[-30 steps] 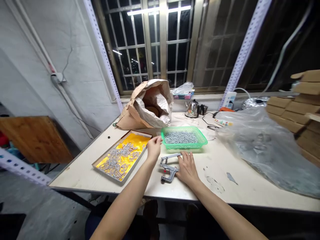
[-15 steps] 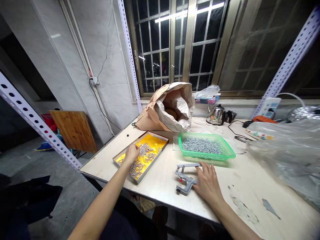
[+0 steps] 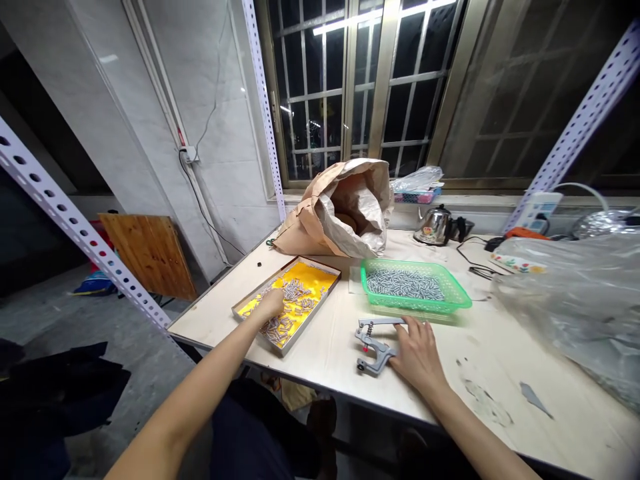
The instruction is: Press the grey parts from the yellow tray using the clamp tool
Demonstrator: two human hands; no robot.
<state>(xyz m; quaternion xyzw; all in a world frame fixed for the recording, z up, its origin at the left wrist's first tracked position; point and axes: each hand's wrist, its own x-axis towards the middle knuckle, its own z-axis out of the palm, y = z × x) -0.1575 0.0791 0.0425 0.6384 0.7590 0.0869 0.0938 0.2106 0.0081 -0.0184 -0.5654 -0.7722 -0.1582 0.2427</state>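
My left hand [image 3: 273, 304] is over a shallow tray [image 3: 237, 310] lined with bright yellow. Its fingers are curled down among small silvery metal pieces [image 3: 296, 289], and whatever they pinch is hidden. My right hand [image 3: 419, 348] grips the handles of grey metal hand pliers [image 3: 376, 357], which have a spring and a small red part at the jaws. The pliers lie low over the table, jaws toward the left. Just behind them is a green plastic basket [image 3: 463, 303] holding many small grey metal pieces [image 3: 405, 285].
A large brown paper sack [image 3: 305, 227] lies open behind the tray. Farther right are a steel kettle [image 3: 433, 225], black cables, a power strip [image 3: 539, 212] and a clear plastic bag [image 3: 575, 300]. A grey scrap [image 3: 535, 399] lies on the table [image 3: 335, 360] at right.
My left hand has shifted slightly to the right within the tray, fingers curling further down. My right hand keeps its grip on the pliers. The whole view has shifted a little.
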